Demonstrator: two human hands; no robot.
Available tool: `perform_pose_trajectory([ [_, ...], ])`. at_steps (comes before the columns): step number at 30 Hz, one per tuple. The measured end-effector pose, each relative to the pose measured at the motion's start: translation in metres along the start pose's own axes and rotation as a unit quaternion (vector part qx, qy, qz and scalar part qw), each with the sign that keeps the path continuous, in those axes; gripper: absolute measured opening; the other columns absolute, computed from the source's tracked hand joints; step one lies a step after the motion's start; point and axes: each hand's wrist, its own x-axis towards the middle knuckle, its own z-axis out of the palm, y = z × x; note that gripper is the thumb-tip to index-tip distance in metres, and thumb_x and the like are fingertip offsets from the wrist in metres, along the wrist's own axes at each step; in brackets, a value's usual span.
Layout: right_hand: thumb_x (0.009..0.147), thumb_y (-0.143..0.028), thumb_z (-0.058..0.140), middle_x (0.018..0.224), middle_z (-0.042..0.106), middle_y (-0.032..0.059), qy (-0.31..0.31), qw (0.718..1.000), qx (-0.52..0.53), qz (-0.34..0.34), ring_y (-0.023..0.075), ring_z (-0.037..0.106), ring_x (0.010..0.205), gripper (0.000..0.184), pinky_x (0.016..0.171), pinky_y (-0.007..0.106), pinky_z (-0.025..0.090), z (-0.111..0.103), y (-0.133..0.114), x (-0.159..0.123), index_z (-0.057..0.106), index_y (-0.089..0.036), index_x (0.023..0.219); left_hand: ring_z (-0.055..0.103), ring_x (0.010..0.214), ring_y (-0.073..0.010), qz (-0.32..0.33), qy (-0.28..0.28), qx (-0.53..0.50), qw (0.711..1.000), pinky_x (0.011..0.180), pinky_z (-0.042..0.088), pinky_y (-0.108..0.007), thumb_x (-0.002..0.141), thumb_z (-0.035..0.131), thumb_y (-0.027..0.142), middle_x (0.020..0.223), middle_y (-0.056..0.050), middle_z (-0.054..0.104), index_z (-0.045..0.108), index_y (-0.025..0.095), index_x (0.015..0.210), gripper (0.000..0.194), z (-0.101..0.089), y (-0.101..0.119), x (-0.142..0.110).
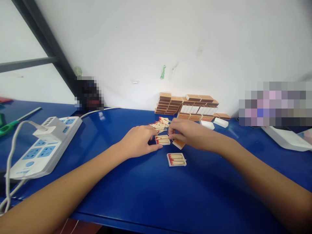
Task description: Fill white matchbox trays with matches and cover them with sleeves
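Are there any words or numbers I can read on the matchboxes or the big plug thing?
None can be read.
Stacked matchboxes by the wall: brown covers, any print too small and blurred.
Power strip: blue socket panels only, no legible label.
Two pixelated patches hide whatever they cover.
Open tray of matches and the tray between the left hand and right hand: no writing visible.
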Motion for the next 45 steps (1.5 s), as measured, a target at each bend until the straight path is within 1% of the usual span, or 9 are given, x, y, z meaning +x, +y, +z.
perform_pose_trajectory([
  [6, 0.100, -0.026, 0.060, 0.099, 0.063, 0.0049, 0.020, 0.999, 0.013, -0.027, 0.0178, 0.057, 0.083, 0.010, 0.069, 0.029, 0.039, 0.010, -0.006, 0.002, 0.065, -0.021, 0.093, 0.060, 0.077, -0.0183, 0.004, 0.002, 0.002, 1.000, 0.063, 0.036, -0.030, 0.093, 0.067, 0.049, 0.088, -0.004, 0.069, 0.065, 0.018, 0.089, 0.032, 0.000, 0.000, 0.000],
  [10, 0.099, -0.018, 0.058, 0.100, 0.063, 0.0058, 0.058, 0.998, 0.013, -0.026, 0.0185, 0.058, 0.087, 0.009, 0.071, 0.029, 0.039, 0.017, -0.007, 0.006, 0.064, -0.020, 0.093, 0.060, 0.076, -0.0179, 0.011, -0.003, -0.009, 1.000, 0.063, 0.037, -0.030, 0.093, 0.068, 0.047, 0.087, -0.003, 0.068, 0.066, 0.018, 0.089, 0.029, -0.001, 0.001, 0.000],
  [14, 0.099, -0.015, 0.057, 0.095, 0.062, 0.0049, 0.038, 0.999, 0.005, -0.016, 0.0182, 0.056, 0.084, 0.015, 0.070, 0.029, 0.039, 0.020, -0.009, 0.008, 0.060, -0.020, 0.085, 0.061, 0.076, -0.0175, 0.014, -0.004, -0.016, 1.000, 0.064, 0.039, -0.030, 0.093, 0.068, 0.047, 0.088, -0.003, 0.069, 0.066, 0.018, 0.089, 0.029, -0.001, 0.001, -0.001],
  [18, 0.099, -0.016, 0.056, 0.094, 0.062, 0.0053, 0.026, 1.000, -0.003, 0.002, 0.0186, 0.056, 0.083, 0.014, 0.068, 0.030, 0.039, 0.019, -0.010, 0.006, 0.059, -0.020, 0.085, 0.061, 0.076, -0.0176, 0.019, 0.001, -0.012, 1.000, 0.063, 0.039, -0.031, 0.093, 0.068, 0.047, 0.087, -0.003, 0.068, 0.065, 0.018, 0.087, 0.030, 0.000, 0.001, 0.000],
  [25, 0.103, -0.019, 0.051, 0.109, 0.060, 0.0082, 0.028, 0.997, 0.015, -0.069, 0.0200, 0.058, 0.092, 0.014, 0.075, 0.031, 0.043, 0.020, -0.016, 0.006, 0.064, -0.020, 0.102, 0.063, 0.078, -0.0180, 0.028, 0.002, -0.030, 0.999, 0.065, 0.042, -0.031, 0.092, 0.069, 0.043, 0.090, -0.002, 0.070, 0.069, 0.021, 0.101, 0.024, 0.000, 0.001, -0.001],
  [33, 0.105, -0.024, 0.047, 0.101, 0.061, 0.0085, 0.028, 0.997, -0.009, -0.065, 0.0189, 0.056, 0.083, 0.018, 0.071, 0.031, 0.043, 0.023, -0.019, 0.004, 0.059, -0.018, 0.092, 0.063, 0.077, -0.0182, 0.023, 0.001, -0.011, 1.000, 0.063, 0.040, -0.030, 0.092, 0.069, 0.048, 0.091, -0.004, 0.071, 0.066, 0.018, 0.092, 0.030, 0.001, 0.000, -0.001],
  [39, 0.101, -0.023, 0.051, 0.093, 0.065, 0.0057, 0.025, 0.999, -0.014, -0.033, 0.0177, 0.058, 0.079, 0.018, 0.068, 0.029, 0.040, 0.007, -0.008, 0.003, 0.062, -0.020, 0.087, 0.062, 0.077, -0.0180, 0.014, -0.008, -0.013, 1.000, 0.063, 0.040, -0.030, 0.093, 0.067, 0.049, 0.089, -0.004, 0.070, 0.066, 0.018, 0.089, 0.032, -0.001, 0.001, -0.001],
  [42, 0.097, -0.027, 0.058, 0.083, 0.067, 0.0045, 0.056, 0.997, -0.035, 0.049, 0.0178, 0.058, 0.073, 0.016, 0.064, 0.030, 0.038, -0.006, 0.011, 0.004, 0.065, -0.020, 0.085, 0.062, 0.078, -0.0182, 0.019, -0.006, -0.014, 1.000, 0.064, 0.040, -0.031, 0.093, 0.068, 0.049, 0.088, -0.003, 0.070, 0.068, 0.018, 0.091, 0.031, -0.002, 0.001, -0.001],
  [45, 0.094, -0.038, 0.064, 0.077, 0.068, 0.0035, 0.035, 0.993, -0.028, 0.110, 0.0172, 0.058, 0.067, 0.022, 0.060, 0.030, 0.037, -0.012, 0.026, 0.005, 0.066, -0.020, 0.082, 0.061, 0.076, -0.0176, 0.021, -0.002, -0.012, 1.000, 0.063, 0.039, -0.030, 0.092, 0.069, 0.049, 0.087, -0.003, 0.069, 0.068, 0.018, 0.090, 0.031, -0.002, 0.002, -0.001],
])
